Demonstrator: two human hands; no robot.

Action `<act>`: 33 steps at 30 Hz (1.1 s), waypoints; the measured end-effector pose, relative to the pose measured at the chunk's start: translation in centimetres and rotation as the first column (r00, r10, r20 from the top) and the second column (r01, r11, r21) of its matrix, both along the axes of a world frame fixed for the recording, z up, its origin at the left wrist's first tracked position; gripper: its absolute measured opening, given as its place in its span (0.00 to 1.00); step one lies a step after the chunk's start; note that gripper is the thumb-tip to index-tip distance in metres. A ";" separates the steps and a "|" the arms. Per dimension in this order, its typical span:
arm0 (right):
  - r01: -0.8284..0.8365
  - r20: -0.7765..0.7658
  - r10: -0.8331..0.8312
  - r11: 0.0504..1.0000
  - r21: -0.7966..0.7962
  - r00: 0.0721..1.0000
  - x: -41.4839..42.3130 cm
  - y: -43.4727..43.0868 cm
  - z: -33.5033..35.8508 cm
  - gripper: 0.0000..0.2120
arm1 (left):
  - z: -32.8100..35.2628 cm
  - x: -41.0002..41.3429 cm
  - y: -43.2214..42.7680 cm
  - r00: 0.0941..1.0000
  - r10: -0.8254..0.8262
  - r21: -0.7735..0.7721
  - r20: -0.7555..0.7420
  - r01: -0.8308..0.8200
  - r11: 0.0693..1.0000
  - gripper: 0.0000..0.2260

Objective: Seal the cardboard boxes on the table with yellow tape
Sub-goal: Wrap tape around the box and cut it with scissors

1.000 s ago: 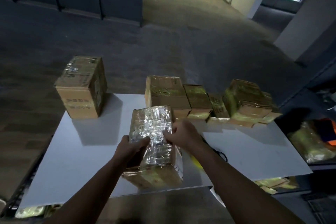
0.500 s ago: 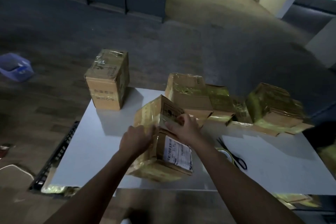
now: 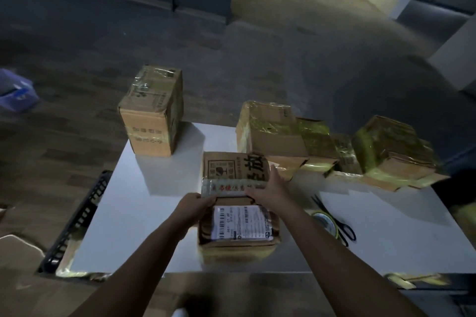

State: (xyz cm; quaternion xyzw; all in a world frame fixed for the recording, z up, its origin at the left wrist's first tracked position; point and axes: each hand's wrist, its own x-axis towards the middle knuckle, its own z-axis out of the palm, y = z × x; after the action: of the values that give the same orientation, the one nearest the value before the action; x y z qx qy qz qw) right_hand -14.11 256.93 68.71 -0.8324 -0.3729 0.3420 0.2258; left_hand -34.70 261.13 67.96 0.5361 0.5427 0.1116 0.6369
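Fingers: both sets hold the box [image 3: 238, 203] I am working on. The left hand [image 3: 195, 207] has its fingers curled onto the left end of a pale printed band across the box. The right hand [image 3: 268, 189] has its fingers laid over the far right corner and its thumb along that band.
Box in hand: it sits on the table [image 3: 128, 226], close to the near edge and about mid-width, with a white label [image 3: 242, 222] on the face turned up.
Seal on it: I make out a yellow sheen along its near bottom edge. I see no yellow strip across the upper face, so I judge this one only partly done.
Tools: the tape roll [image 3: 323, 221] lies flat just right of my right forearm, with the scissors [image 3: 337, 224] beside it. Neither hand is on them, so I judge no tape is going on at this moment.
Tall box: it stands upright at the far left corner [image 3: 152, 113], with shiny tape over its top and a band round its middle. It looks sealed.
Row of boxes: they are packed together along the far right [image 3: 316, 136] and heavily wrapped in yellow. I take these as finished.
Progress: most boxes look closed, and the one in my hands is the open job.
Pose: both forearms reach in from the near edge and converge on the box, left hand nearer and right hand farther. I read this as positioning the box for taping.
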 end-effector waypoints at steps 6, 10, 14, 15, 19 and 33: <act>0.004 -0.080 -0.003 1.000 0.006 0.997 1.8 -0.7 0.3 0.11 | -0.5 1.2 1.0 0.999 -0.002 0.011 -0.039 0.003 1.000 0.12; 0.001 -0.122 -0.003 1.000 -0.012 0.993 2.3 -0.5 0.1 0.15 | -1.1 1.9 1.1 0.997 0.022 0.032 -0.069 -0.020 0.999 0.11; -0.079 -0.134 0.069 0.994 -0.074 0.989 2.9 -0.3 0.8 0.14 | -1.1 2.2 0.9 0.993 0.070 0.041 -0.094 -0.067 0.997 0.12; -0.091 -0.133 0.078 0.992 -0.090 0.988 3.0 -0.3 0.9 0.14 | -1.1 2.5 0.6 0.984 0.075 0.114 -0.164 -0.057 0.992 0.14; -0.102 -0.137 0.083 0.985 -0.138 0.987 3.1 -0.6 1.8 0.13 | -0.2 4.7 -1.7 0.876 0.171 0.358 -0.451 0.002 0.934 0.12; -0.401 0.317 0.451 0.891 -0.212 0.835 5.8 -1.7 7.7 0.15 | -0.6 6.3 -3.1 0.966 0.024 0.065 0.258 -0.042 0.997 0.18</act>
State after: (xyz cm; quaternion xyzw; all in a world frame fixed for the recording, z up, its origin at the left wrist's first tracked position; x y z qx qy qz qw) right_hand -8.27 255.27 76.45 -0.7897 -0.5594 0.2514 0.0147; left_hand -28.42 258.05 67.31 0.5298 0.4602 0.2096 0.6809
